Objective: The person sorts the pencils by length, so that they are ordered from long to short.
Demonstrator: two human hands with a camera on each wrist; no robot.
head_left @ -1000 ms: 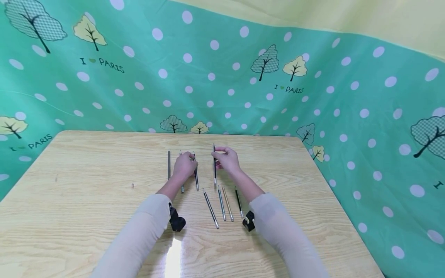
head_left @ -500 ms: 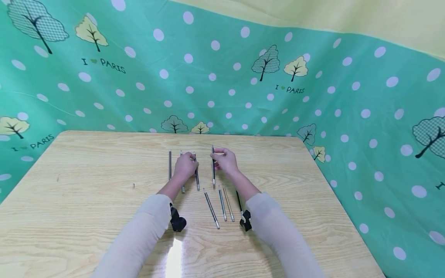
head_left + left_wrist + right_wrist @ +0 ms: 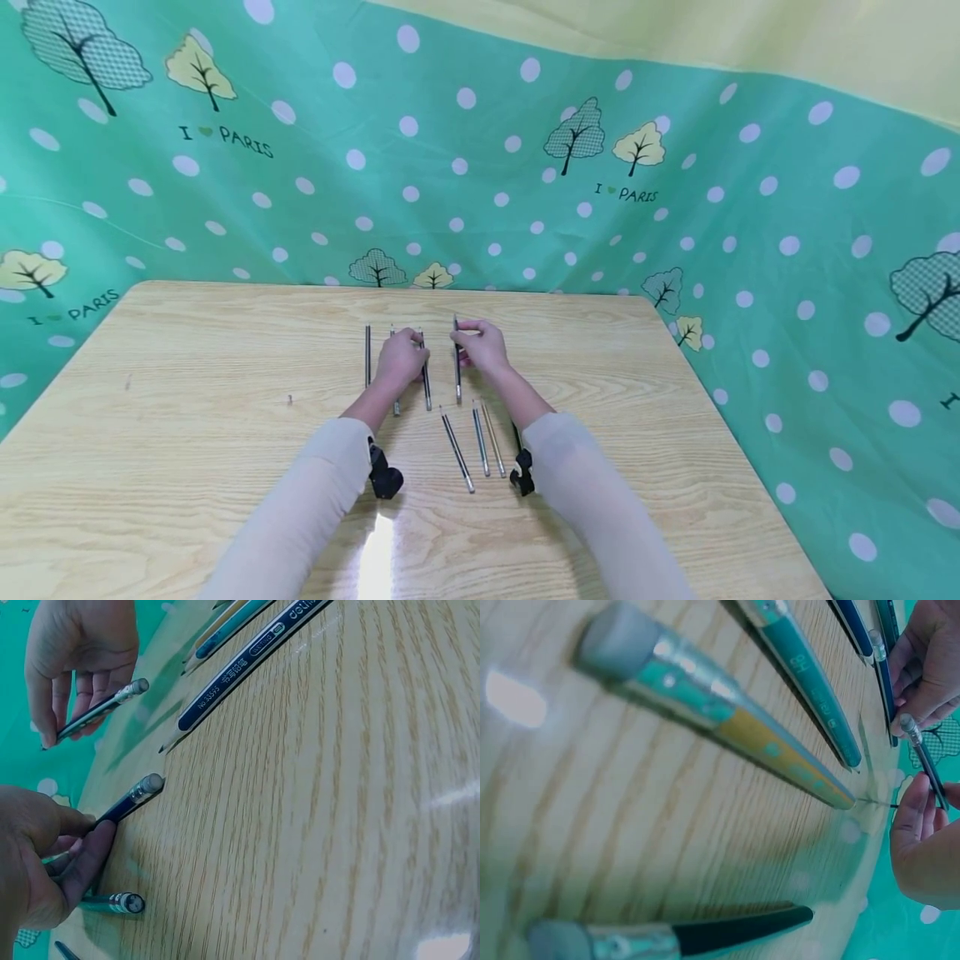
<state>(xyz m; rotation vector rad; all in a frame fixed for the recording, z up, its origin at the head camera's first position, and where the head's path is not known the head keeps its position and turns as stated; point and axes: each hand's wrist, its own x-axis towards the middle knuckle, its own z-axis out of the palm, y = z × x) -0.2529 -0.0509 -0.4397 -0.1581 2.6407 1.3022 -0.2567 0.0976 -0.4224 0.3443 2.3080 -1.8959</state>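
My left hand (image 3: 402,357) pinches a dark blue pencil (image 3: 427,388) between thumb and fingers, its eraser end toward me; the left wrist view shows this grip closely. To its right, my right hand (image 3: 484,345) holds another dark pencil (image 3: 458,379) upright in the head view, pointed end away. In the left wrist view that pencil (image 3: 105,709) appears raised off the table. Under and beside the left hand lie a pencil with a green end (image 3: 112,903) and a black pencil (image 3: 367,358), both partly hidden in some views.
Nearer on the wooden table (image 3: 225,475) lie a dark blue pencil (image 3: 457,450), a teal pencil (image 3: 481,440) and a yellow pencil (image 3: 493,440). A dark green pencil (image 3: 735,928) is partly behind the right wrist. A polka-dot cloth (image 3: 465,167) hangs behind the table.
My right hand has shifted slightly left with its pencil, closer to the left hand. The left hand has stayed almost still on its pencil.
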